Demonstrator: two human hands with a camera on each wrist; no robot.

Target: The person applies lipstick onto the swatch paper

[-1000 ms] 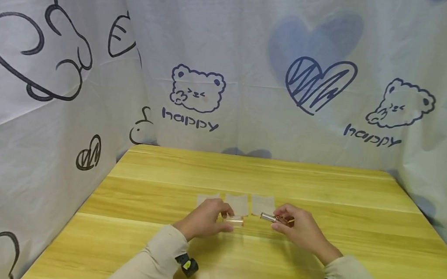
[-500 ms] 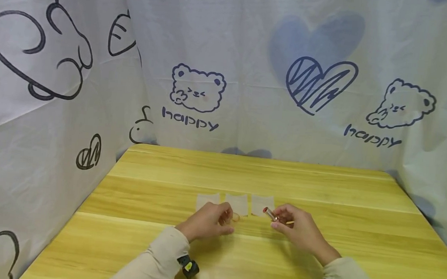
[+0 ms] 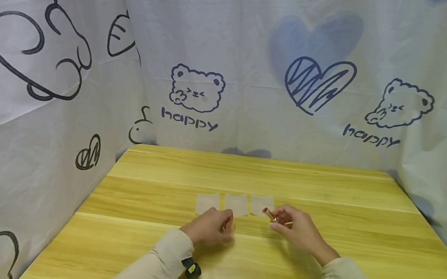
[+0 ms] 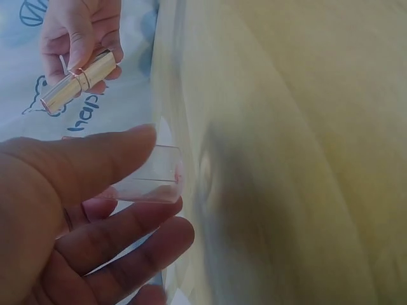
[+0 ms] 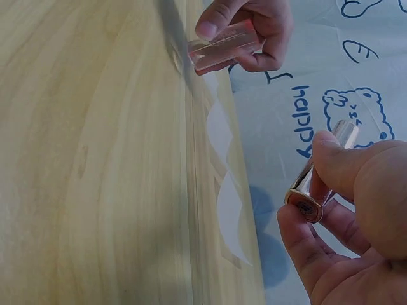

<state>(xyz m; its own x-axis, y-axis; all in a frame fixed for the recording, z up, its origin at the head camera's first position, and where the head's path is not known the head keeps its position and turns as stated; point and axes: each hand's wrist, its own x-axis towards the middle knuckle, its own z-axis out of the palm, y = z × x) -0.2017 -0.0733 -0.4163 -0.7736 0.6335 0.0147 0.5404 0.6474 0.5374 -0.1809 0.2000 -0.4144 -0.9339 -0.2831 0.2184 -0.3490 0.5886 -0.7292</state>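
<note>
My right hand (image 3: 299,229) pinches a shiny gold lipstick tube (image 4: 79,81) between thumb and fingers. In the head view the tube's reddish open end tilts up and to the left. My left hand (image 3: 210,228) holds a clear lipstick cap (image 5: 226,49) with pinkish edges, gripped by thumb and fingers; in the head view the fingers mostly hide it. Cap and tube are apart, both held above the wooden table (image 3: 151,256). In the right wrist view the tube's round base (image 5: 306,208) faces the camera.
Three pale square sheets lie in a row beyond the hands: a left one (image 3: 207,203), a middle one (image 3: 237,204) and a right one (image 3: 261,204). A white curtain (image 3: 249,115) with drawn bears and hearts hangs behind the table, and another stretch along its left side.
The lipstick tube in my right hand has swung from lying sideways to tilting upward. My left hand has turned the clear cap and drawn slightly nearer the person.
</note>
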